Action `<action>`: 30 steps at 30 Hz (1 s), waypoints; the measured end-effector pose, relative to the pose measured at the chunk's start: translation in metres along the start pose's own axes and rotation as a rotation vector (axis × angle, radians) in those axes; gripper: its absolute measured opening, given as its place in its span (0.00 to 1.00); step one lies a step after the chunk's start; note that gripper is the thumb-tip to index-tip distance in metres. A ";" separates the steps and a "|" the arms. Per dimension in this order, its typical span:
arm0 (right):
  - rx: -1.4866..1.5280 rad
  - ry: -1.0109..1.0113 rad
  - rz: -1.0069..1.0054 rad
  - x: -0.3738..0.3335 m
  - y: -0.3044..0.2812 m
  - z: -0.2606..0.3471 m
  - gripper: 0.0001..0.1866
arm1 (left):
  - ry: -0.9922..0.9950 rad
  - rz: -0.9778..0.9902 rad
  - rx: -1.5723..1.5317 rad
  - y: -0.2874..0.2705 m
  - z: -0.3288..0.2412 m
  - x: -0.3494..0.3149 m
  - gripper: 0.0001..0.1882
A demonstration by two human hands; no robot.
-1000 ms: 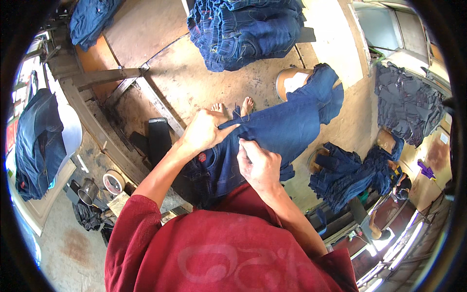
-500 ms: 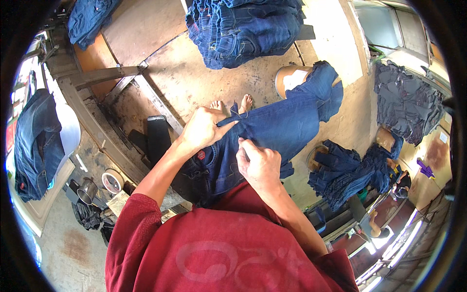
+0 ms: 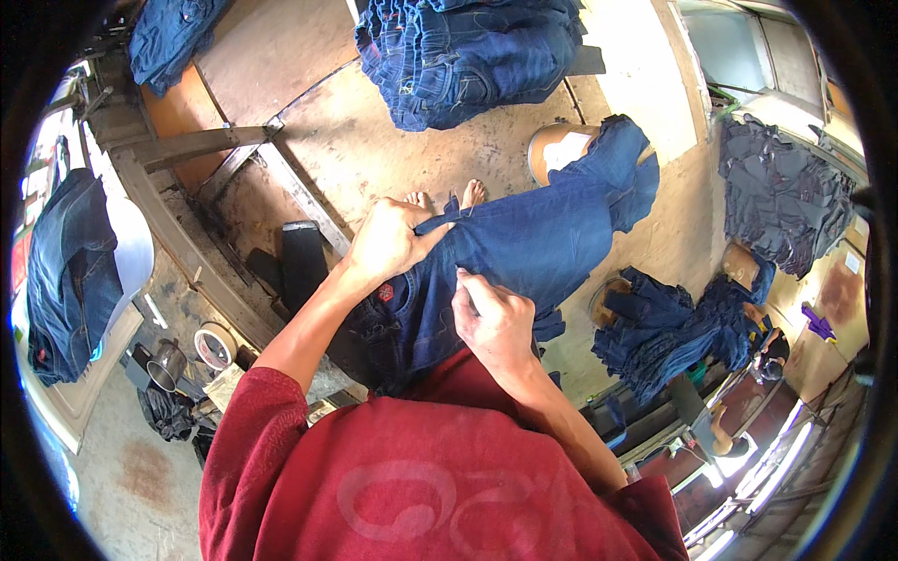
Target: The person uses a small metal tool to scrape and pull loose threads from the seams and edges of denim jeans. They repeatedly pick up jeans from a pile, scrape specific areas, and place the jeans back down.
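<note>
A pair of dark blue jeans [image 3: 538,234] lies across my lap, its waist end near my belly and a leg stretching away to the right. My left hand [image 3: 388,241] is closed, pinching a fold of the denim between thumb and fingers. Just right of it, over the cloth, my right hand [image 3: 496,318] is curled shut with thumb and forefinger together. What that hand holds, if anything, is too small to make out. A small red patch [image 3: 385,293] shows near the waist end of the jeans.
Beyond my feet sits a big pile of jeans [image 3: 468,65]. More denim [image 3: 655,327] lies to the right, with dark garments [image 3: 786,196] behind it. A wooden frame [image 3: 187,248] runs along the left, near a tape roll [image 3: 216,346] and a metal mug [image 3: 168,366]. Another person [image 3: 720,435] is at lower right.
My left hand has shifted slightly up and left with the fold, and my right hand slightly left. The loose thread by the left fingers no longer shows clearly.
</note>
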State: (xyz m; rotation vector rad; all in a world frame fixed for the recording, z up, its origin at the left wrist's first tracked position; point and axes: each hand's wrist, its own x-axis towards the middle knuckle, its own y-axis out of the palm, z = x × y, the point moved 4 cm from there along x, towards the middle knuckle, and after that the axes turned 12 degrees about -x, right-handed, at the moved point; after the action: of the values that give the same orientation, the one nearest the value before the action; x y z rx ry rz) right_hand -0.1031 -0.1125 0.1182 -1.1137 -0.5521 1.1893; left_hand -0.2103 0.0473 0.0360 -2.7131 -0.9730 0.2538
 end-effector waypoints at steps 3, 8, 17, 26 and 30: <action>-0.142 -0.032 0.018 -0.001 0.001 0.002 0.06 | -0.035 -0.004 0.030 0.001 0.001 0.000 0.16; 0.043 -0.014 -0.074 0.003 -0.004 0.000 0.06 | -0.087 -0.005 0.018 0.001 0.002 0.000 0.16; 0.002 0.015 -0.053 0.002 -0.003 -0.003 0.04 | -0.088 -0.003 0.011 0.002 0.002 0.001 0.13; -0.026 -0.006 -0.069 0.005 -0.004 -0.006 0.03 | -0.068 -0.023 0.005 0.003 0.003 0.000 0.14; -0.110 -0.039 -0.027 0.004 -0.004 -0.005 0.03 | -0.211 0.016 0.045 0.004 0.007 0.000 0.15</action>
State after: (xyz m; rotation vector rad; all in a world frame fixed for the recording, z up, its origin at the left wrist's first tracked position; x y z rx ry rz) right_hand -0.0957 -0.1105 0.1192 -1.1746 -0.6669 1.1704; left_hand -0.2098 0.0455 0.0283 -2.6946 -0.9865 0.5678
